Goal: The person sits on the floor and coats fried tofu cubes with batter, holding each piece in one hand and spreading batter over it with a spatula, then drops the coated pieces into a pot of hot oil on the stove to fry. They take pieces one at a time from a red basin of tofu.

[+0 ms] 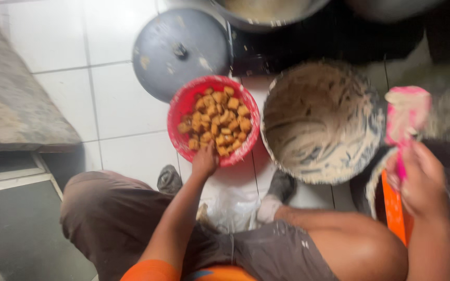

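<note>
Red bowl (183, 106): round, plastic, sits on the white tiled floor (115, 109) in front of the seated person; near rim gripped by the left hand.
Contents of red bowl: heap of golden-brown fried cubes (219, 120), filling most of the inside.
Left hand (204, 161): reaches forward from between the knees; fingers closed over the near edge of the red bowl, clasping the rim.
Pink spatula (406, 115): broad pink head smeared with pale batter, held upright above the right knee, just right of the batter bowl.
Right hand (421, 179): clenched around the handle of the pink spatula, head pointing away from the body.
Batter bowl (375, 136): large, round, metal, just right of the red bowl; walls coated with streaked beige batter.
Grey lid (175, 52): round, domed, dark knob in the middle, lies flat on the floor behind the red bowl, partly under its far rim.
Pot (266, 13): metal, at the top edge, pale contents, only partly in view.
Orange object (396, 211): flat, beneath the right forearm; kind cannot be told.
Stone slab (11, 104): grey, at the left edge.
</note>
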Demonstrator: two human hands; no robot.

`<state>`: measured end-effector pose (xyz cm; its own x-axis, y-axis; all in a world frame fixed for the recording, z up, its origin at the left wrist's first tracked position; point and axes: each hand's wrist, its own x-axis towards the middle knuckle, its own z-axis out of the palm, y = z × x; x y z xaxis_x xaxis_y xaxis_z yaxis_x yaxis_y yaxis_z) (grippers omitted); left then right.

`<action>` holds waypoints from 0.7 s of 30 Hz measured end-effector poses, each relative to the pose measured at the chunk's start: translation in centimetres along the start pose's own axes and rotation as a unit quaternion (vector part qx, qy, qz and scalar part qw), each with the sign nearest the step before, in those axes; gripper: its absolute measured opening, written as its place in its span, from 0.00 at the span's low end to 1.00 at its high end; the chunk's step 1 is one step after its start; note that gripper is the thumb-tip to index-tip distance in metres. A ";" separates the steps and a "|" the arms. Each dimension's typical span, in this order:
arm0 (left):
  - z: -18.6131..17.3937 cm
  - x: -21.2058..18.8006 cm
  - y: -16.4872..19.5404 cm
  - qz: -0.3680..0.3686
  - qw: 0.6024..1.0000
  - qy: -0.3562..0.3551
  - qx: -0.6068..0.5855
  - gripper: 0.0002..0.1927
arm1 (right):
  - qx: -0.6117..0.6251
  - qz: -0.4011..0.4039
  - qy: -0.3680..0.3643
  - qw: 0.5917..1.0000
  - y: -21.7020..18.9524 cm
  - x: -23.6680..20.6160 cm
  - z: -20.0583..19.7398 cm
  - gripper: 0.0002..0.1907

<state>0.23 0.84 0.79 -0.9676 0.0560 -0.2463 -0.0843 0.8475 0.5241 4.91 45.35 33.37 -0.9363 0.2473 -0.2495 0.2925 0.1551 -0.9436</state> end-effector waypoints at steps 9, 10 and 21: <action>2.0 0.0 -0.2 -0.013 1.000 -0.021 0.008 0.25 | -0.616 0.060 -0.061 0.783 17.5 7.6 -0.4 0.14; 2.2 0.0 -0.2 -0.008 1.000 -0.012 0.016 0.25 | -0.634 0.062 -0.063 0.768 18.8 8.6 -0.4 0.14; 2.4 0.3 -1.5 -0.017 0.999 -0.034 0.005 0.16 | -0.674 0.041 -0.150 0.722 27.9 11.9 4.9 0.15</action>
<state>0.60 0.88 -1.99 -0.9459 0.0631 -0.3183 -0.1136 0.8543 0.5072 0.98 47.91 3.01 -0.8464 0.1211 -0.5186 0.0837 0.9920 0.0950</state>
